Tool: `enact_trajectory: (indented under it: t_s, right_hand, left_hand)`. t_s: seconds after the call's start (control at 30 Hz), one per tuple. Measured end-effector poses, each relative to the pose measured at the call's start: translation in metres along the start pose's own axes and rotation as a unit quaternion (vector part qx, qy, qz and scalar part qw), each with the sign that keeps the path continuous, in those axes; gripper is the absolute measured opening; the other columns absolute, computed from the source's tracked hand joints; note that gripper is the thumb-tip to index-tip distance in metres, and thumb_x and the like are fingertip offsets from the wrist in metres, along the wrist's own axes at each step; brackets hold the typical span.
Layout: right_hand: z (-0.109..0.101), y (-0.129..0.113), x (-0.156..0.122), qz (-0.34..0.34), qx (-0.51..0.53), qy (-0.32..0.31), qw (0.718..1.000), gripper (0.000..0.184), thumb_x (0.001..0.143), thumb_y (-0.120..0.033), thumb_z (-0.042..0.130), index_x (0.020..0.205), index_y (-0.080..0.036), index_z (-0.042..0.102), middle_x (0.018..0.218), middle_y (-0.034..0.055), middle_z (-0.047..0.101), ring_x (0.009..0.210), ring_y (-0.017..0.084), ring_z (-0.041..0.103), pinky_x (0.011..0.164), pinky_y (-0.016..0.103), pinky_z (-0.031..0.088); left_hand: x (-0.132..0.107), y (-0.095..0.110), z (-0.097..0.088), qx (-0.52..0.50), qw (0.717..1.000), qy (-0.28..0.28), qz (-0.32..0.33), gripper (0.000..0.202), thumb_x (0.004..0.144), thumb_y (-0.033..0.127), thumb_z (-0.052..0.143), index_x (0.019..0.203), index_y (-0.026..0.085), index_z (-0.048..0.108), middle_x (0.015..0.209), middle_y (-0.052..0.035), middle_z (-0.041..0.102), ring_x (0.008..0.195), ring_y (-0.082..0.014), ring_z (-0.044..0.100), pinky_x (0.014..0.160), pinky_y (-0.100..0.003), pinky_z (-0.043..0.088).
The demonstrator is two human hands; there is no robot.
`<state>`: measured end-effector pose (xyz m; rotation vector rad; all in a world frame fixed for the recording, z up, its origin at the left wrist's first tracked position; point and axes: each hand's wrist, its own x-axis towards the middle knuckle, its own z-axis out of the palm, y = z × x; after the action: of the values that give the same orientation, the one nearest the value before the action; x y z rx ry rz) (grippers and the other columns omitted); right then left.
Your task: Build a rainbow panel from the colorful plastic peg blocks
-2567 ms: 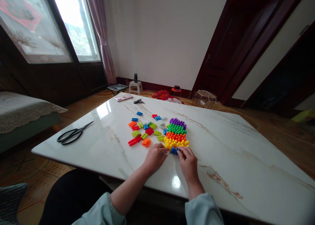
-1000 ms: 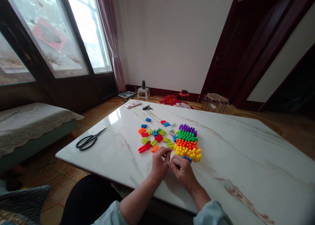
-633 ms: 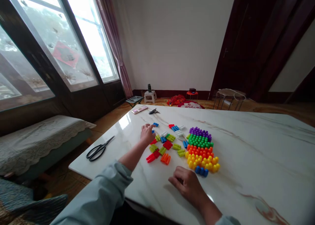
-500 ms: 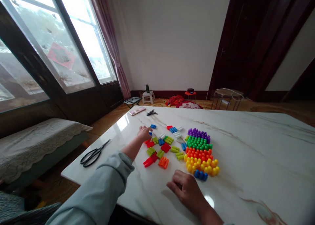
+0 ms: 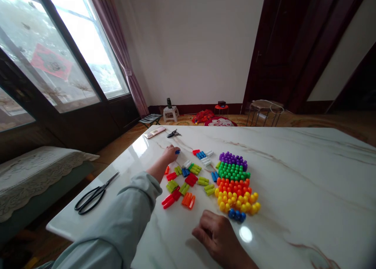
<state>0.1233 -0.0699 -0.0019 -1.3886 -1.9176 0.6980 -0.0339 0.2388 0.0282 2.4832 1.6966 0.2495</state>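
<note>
Left fingers [image 5: 174, 148] against a blue piece [image 5: 178, 152]

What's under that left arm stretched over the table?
An orange piece shows at the edge of the forearm, and a blue piece at the front of the left hand. Whatever lies directly beneath the hand or sleeve is covered.

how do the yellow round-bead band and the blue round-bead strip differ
The glossy yellow round-bead band is larger, with many beads in several rows; the glossy blue round-bead strip shows only a few. The yellow band stretches wide beside the orange-red beads, while the blue strip spans only part of that width, at the near edge. Both have shiny, rounded beads.
</note>
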Motion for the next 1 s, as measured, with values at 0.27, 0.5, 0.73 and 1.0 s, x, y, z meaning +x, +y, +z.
enact_trajectory:
  t_s: [0.27, 0.5, 0.73, 1.0]
  right_hand:
    - [0.003, 0.001, 0.0, -0.006, -0.022, 0.014, 1.0, 0.042, 0.093, -0.047, 0.045, 0.064, -0.018, 0.055, 0.071, 0.001, 0.055, 0.068, 0.011, 0.052, 0.061, 0.024, 0.033]
    - [0.001, -0.001, -0.001, -0.008, -0.033, 0.033, 0.999, 0.042, 0.093, -0.045, 0.044, 0.063, -0.018, 0.056, 0.07, 0.0009, 0.055, 0.068, 0.011, 0.053, 0.062, 0.024, 0.033]
    - [0.003, -0.002, -0.002, -0.017, -0.032, 0.052, 0.998, 0.041, 0.093, -0.044, 0.046, 0.062, -0.018, 0.056, 0.069, 0.0007, 0.055, 0.066, 0.012, 0.054, 0.062, 0.024, 0.035]
    - [0.004, -0.001, -0.002, -0.019, -0.033, 0.069, 0.997, 0.043, 0.092, -0.046, 0.046, 0.061, -0.018, 0.058, 0.067, 0.0009, 0.056, 0.065, 0.012, 0.053, 0.061, 0.025, 0.035]
  left_hand:
    - [-0.021, 0.013, -0.006, -0.044, 0.998, 0.036, 0.022, 0.023, 0.081, 0.018, 0.053, 0.103, 0.016, 0.059, 0.099, -0.0099, 0.061, 0.091, -0.0211, 0.057, 0.084, -0.033, 0.044]
    - [-0.082, 0.027, -0.025, -0.113, 0.979, -0.046, 0.164, 0.023, 0.081, 0.028, 0.057, 0.101, 0.018, 0.063, 0.081, -0.0011, 0.066, 0.073, -0.0142, 0.058, 0.071, -0.025, 0.045]
    - [-0.101, 0.031, -0.027, -0.074, 0.976, -0.076, 0.19, 0.04, 0.07, 0.009, 0.054, 0.105, 0.02, 0.069, 0.1, -0.0045, 0.067, 0.093, -0.0182, 0.061, 0.09, -0.026, 0.045]
    - [-0.102, 0.036, -0.017, -0.043, 0.978, -0.094, 0.184, 0.058, 0.07, 0.031, 0.068, 0.126, 0.019, 0.057, 0.112, -0.0112, 0.062, 0.1, -0.0255, 0.061, 0.092, -0.033, 0.046]
